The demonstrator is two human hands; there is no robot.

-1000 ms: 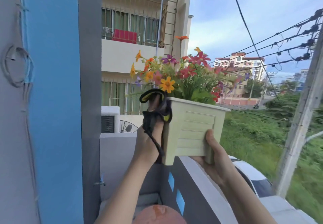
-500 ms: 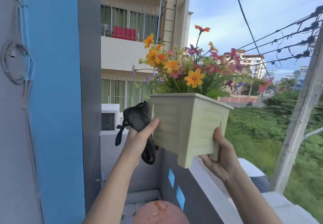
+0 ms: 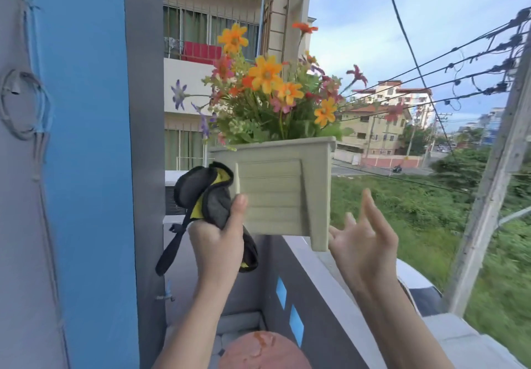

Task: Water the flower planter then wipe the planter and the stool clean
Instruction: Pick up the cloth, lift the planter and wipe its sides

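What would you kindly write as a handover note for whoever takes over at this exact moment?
Left hand: shut on the black-and-yellow cloth, thumb pressed to the planter front; it seems to be the only grip on the planter.
Right hand: open, fingers spread beside the planter's right corner, not clearly touching it.
Planter: held up in the air, flowers upright, above the balcony wall.
Stool: below, between the arms.
Done: cannot tell if watered.
Left: finish wiping the planter, set it down, wipe the stool.
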